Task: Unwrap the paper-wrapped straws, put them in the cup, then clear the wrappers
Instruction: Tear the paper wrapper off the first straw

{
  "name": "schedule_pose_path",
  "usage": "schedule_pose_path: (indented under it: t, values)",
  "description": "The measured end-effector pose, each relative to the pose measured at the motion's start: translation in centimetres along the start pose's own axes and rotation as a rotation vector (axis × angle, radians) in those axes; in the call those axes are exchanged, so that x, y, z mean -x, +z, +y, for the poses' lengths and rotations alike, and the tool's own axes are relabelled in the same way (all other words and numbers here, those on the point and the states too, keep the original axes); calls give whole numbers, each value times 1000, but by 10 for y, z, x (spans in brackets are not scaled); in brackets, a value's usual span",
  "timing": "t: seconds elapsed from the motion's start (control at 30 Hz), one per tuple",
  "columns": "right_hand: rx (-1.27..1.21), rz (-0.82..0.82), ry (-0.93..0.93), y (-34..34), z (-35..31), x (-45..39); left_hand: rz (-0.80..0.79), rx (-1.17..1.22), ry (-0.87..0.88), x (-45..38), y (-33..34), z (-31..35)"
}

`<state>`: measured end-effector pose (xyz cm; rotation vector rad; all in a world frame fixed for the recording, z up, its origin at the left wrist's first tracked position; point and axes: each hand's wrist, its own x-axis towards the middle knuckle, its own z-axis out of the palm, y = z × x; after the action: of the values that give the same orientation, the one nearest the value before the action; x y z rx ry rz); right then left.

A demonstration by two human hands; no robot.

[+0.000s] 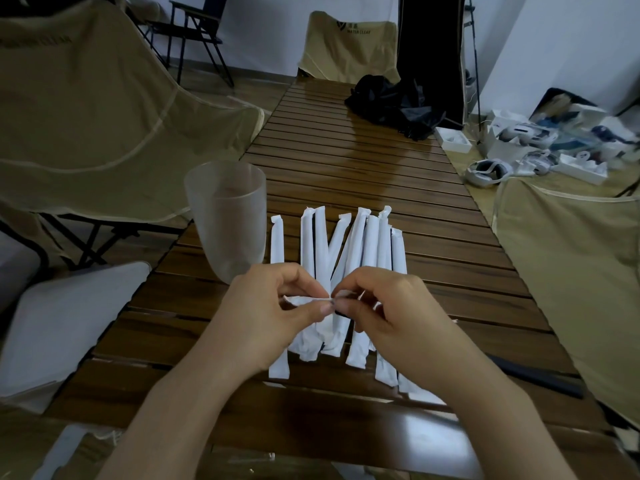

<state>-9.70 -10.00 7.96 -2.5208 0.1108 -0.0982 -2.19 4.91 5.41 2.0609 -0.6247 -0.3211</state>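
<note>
Both hands are up close together over the slatted wooden table (363, 161), working on a single wrapped straw (306, 300). The left hand (266, 317) pinches the torn paper end between thumb and forefinger, and the right hand (391, 313) curls round the rest of that straw, thumb tip nearly touching the left thumb (how much paper has come off is hidden by the fingers). Beneath them lies a row of paper-wrapped straws (360, 247), some overlapping. A frosted plastic cup (227, 216) stands upright just left of the row. A black bag (394, 102) lies farther back.
</note>
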Motion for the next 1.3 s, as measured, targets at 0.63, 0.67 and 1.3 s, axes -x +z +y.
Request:
schedule_pose_path:
  t: [0.63, 0.67, 1.3]
  values:
    - [114, 144, 91, -1, 2, -2, -69, 87, 67, 3, 4, 8]
    - [128, 142, 45, 0, 1, -1, -78, 105, 50, 3, 4, 10]
    - [138, 192, 126, 4, 8, 1, -208, 25, -51, 5, 11, 10]
